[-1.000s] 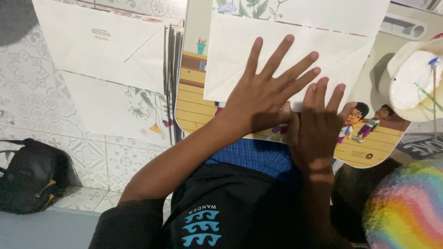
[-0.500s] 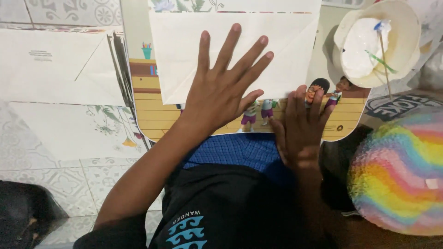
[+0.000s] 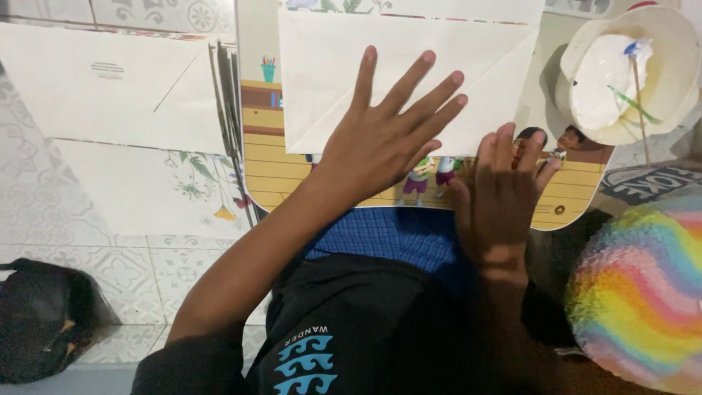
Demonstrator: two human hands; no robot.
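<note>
The left hand (image 3: 380, 139) is pressing flat, fingers spread, on a white envelope (image 3: 329, 80) lying on an illustrated lap board (image 3: 256, 168) across the person's knees. The right hand (image 3: 501, 197) is resting open and flat on the board's near edge, just beside the envelope's lower corner, grasping nothing. Even palm pressure should be keeping the envelope flat while the right hand is steadying the board. A bowl of white paste (image 3: 621, 73) is sitting nearby on the right.

Left hand (image 3: 384, 143) lies flat, fingers spread; right hand (image 3: 504, 197) flat beside it.
</note>
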